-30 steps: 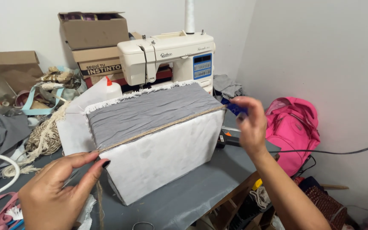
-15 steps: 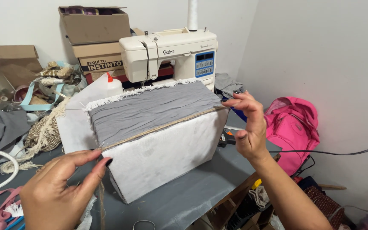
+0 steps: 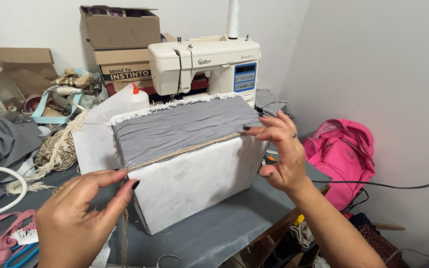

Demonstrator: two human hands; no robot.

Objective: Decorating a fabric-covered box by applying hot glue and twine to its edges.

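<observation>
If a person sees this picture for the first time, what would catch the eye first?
Probably the fabric-covered box in the centre, grey on top and white in front, with a jute cord along its upper front edge. The left hand pinches the cord at the near corner; the right hand is at the far corner. A bright pink backpack lies on the right.

The left hand (image 3: 78, 218) sits low and near, thumb and forefinger pinched together; the right hand (image 3: 283, 151) reaches out farther, wrist bent, fingertips pinched.

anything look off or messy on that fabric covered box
Slightly. The grey fabric on the box lies wrinkled, and its white back edge is frayed. The jute cord between the left hand and right hand runs straight along the seam.
</observation>
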